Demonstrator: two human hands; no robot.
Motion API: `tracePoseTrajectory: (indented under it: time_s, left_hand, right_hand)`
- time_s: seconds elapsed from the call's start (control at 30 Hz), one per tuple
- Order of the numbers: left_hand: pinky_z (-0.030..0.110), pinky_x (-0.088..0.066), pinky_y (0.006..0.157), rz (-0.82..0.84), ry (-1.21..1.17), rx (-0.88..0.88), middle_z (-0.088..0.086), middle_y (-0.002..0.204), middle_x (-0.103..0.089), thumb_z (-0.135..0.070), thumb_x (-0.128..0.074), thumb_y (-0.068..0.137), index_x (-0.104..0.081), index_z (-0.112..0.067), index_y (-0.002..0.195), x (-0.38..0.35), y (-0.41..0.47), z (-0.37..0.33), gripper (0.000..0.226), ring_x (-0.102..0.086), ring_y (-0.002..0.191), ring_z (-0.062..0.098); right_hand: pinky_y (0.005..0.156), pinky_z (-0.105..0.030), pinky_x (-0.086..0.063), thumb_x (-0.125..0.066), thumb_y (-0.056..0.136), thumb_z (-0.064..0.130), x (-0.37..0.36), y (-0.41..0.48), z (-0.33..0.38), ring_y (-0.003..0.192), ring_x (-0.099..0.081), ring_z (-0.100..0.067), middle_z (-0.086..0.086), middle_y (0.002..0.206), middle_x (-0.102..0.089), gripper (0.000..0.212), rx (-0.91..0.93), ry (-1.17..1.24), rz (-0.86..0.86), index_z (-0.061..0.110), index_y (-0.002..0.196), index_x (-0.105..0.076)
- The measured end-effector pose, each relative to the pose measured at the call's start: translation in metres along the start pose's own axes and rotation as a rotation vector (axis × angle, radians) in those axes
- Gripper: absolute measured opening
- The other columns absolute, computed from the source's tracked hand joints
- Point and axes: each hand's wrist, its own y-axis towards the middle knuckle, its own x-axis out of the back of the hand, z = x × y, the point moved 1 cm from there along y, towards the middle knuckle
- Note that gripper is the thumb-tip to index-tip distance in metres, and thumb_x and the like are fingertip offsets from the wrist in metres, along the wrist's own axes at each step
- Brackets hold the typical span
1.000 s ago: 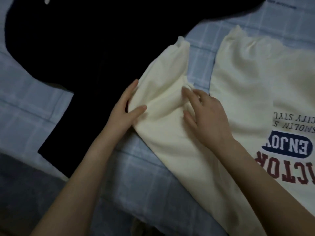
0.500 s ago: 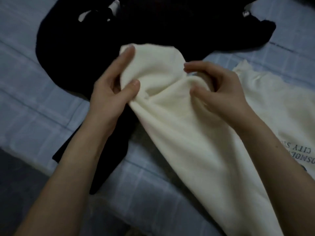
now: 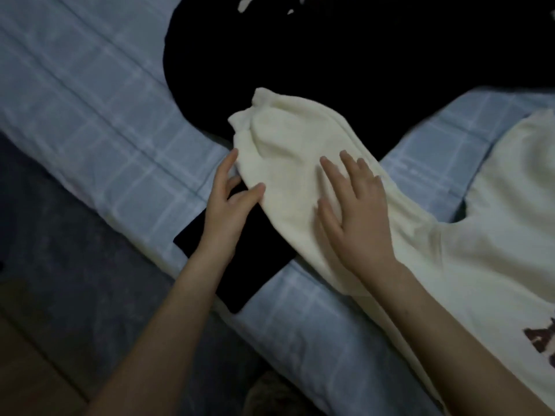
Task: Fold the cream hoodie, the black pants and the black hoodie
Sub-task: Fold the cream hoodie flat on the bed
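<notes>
The cream hoodie [image 3: 495, 241] lies on the bed at the right, red lettering at its edge. Its sleeve [image 3: 288, 151] stretches up and left over dark clothing. My right hand [image 3: 357, 211] lies flat on the sleeve with fingers spread. My left hand [image 3: 228, 202] touches the sleeve's left edge, thumb on top and fingers straight beside it. A heap of black clothing [image 3: 345, 55] fills the top middle. A black leg or sleeve [image 3: 240, 265] runs down from it under my left hand. I cannot tell the black pants from the black hoodie.
A pale blue checked bedspread [image 3: 90, 100] covers the bed. The bed's near edge [image 3: 144, 244] runs diagonally from upper left to lower right. Dark floor [image 3: 45, 295] lies below it at the lower left.
The sleeve was lifted and gripped in both hands; now it lies flat over the black clothing. Both hands have opened, the right one pressing flat on it.
</notes>
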Motion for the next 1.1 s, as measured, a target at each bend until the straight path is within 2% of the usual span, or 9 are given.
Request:
tracePoseTrajectory:
  time_s: [0.1,0.27,0.4,0.5,0.63,0.7,0.8,1.0,1.1]
  left_hand:
    - [0.016,-0.052,0.085,0.069,0.016,-0.025,-0.011,0.134,-0.056,-0.004,-0.068,0.089,-0.049,-0.033,0.138,-0.009,0.020,-0.016,0.060,-0.061,0.111,-0.006]
    - [0.015,-0.050,0.088,0.034,-0.050,-0.116,-0.031,0.116,-0.066,0.006,-0.069,0.082,-0.050,-0.030,0.137,0.017,0.032,-0.024,0.069,-0.061,0.116,-0.001]
    - [0.019,-0.052,0.090,0.004,-0.088,0.047,-0.006,0.136,-0.058,0.008,-0.066,0.085,-0.052,-0.027,0.136,0.019,0.025,0.005,0.064,-0.061,0.113,-0.001]
    - [0.031,-0.048,0.104,0.068,-0.129,0.057,0.001,0.143,-0.053,0.002,-0.067,0.086,-0.050,-0.029,0.135,0.020,0.039,0.005,0.061,-0.056,0.126,0.010]
    - [0.031,-0.043,0.109,0.143,0.000,-0.013,-0.005,0.142,-0.051,-0.007,-0.070,0.079,-0.048,-0.030,0.137,0.024,0.048,-0.011,0.067,-0.051,0.131,0.008]
    - [0.027,-0.043,0.107,0.156,0.018,-0.027,-0.003,0.143,-0.050,-0.006,-0.070,0.079,-0.045,-0.027,0.141,0.026,0.048,-0.014,0.069,-0.050,0.131,0.007]
    - [0.026,-0.043,0.106,0.164,0.047,-0.039,-0.002,0.147,-0.046,-0.001,-0.068,0.084,-0.041,-0.020,0.146,0.027,0.047,-0.012,0.070,-0.049,0.132,0.006]
    - [0.023,-0.048,0.099,0.135,0.066,-0.025,-0.019,0.133,-0.050,0.004,-0.063,0.089,-0.037,-0.015,0.149,0.024,0.047,-0.004,0.068,-0.054,0.123,-0.002]
    - [0.024,-0.047,0.100,0.130,0.067,-0.016,-0.017,0.134,-0.048,0.006,-0.062,0.089,-0.036,-0.016,0.149,0.023,0.046,-0.003,0.068,-0.054,0.124,-0.001]
  right_hand:
    - [0.121,-0.056,-0.007,-0.037,0.104,0.036,-0.017,-0.003,0.019,0.154,-0.002,-0.029,-0.004,0.168,-0.008,0.058,-0.142,0.022,0.148,0.036,0.158,-0.017]
    - [0.120,-0.057,-0.005,-0.026,0.102,0.048,-0.028,0.012,0.034,0.154,-0.003,-0.026,0.001,0.167,-0.013,0.056,-0.075,0.024,0.019,0.042,0.157,-0.017]
    - [0.121,-0.056,-0.004,-0.030,0.106,0.041,-0.046,0.013,0.028,0.155,0.007,-0.022,0.005,0.168,-0.002,0.056,-0.104,-0.065,0.195,0.037,0.158,-0.012]
    - [0.121,-0.051,-0.014,-0.036,0.106,0.034,-0.037,0.004,0.027,0.153,-0.012,-0.027,-0.005,0.166,-0.018,0.054,-0.055,0.025,0.070,0.029,0.158,-0.022]
    - [0.102,-0.024,-0.039,-0.049,0.099,0.024,-0.024,-0.062,0.037,0.114,-0.053,-0.016,-0.005,0.123,-0.054,0.048,-0.217,0.356,-0.195,0.017,0.146,-0.046]
    - [0.078,-0.011,-0.041,-0.050,0.097,0.025,-0.022,-0.100,0.044,0.084,-0.055,-0.003,0.005,0.092,-0.054,0.041,-0.444,0.486,-0.223,0.021,0.139,-0.053]
    - [0.053,-0.013,-0.038,-0.050,0.101,0.026,-0.030,-0.134,0.044,0.052,-0.050,-0.004,0.001,0.058,-0.047,0.040,-0.732,0.617,-0.141,0.030,0.141,-0.048]
    - [0.077,-0.036,-0.062,-0.061,0.099,0.020,-0.031,-0.128,0.036,0.072,-0.071,-0.022,-0.012,0.072,-0.071,0.066,-1.065,1.042,-0.364,0.044,0.151,-0.029]
    - [0.094,-0.030,-0.056,-0.064,0.094,0.002,-0.034,-0.116,0.052,0.106,-0.068,-0.018,-0.014,0.120,-0.067,0.076,-0.981,1.217,-0.522,0.041,0.151,-0.030]
